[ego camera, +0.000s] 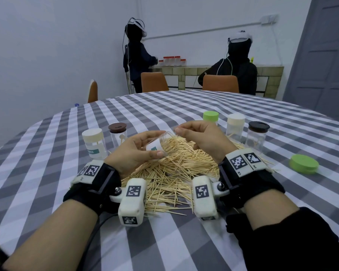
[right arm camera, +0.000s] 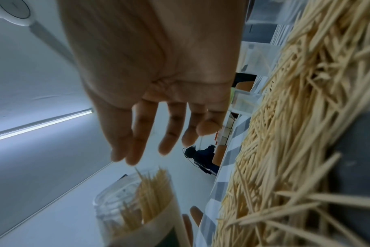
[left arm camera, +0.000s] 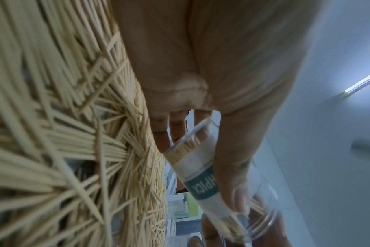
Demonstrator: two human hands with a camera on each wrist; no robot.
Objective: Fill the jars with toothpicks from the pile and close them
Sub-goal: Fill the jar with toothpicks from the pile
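My left hand (ego camera: 160, 143) grips a clear labelled jar (ego camera: 154, 147) tilted over the toothpick pile (ego camera: 174, 173), mouth pointing away and to the right. Toothpicks fill part of the jar (right arm camera: 137, 208), some poking past its rim. My right hand (ego camera: 186, 133) hovers just beyond the jar mouth with straight, relaxed fingers (right arm camera: 171, 133) and holds nothing. In the left wrist view the thumb and fingers wrap the jar (left arm camera: 192, 160) beside the pile (left arm camera: 74, 133). A loose green lid (ego camera: 303, 164) lies flat on the cloth to the right.
Lidded jars stand behind the pile: cream-lidded (ego camera: 94, 143) and brown-lidded (ego camera: 117, 133) on the left; green-lidded (ego camera: 210, 116), cream-lidded (ego camera: 235, 126) and brown-lidded (ego camera: 257, 137) on the right. The checked tablecloth (ego camera: 184, 106) covers a round table. Two people and orange chairs are at the back.
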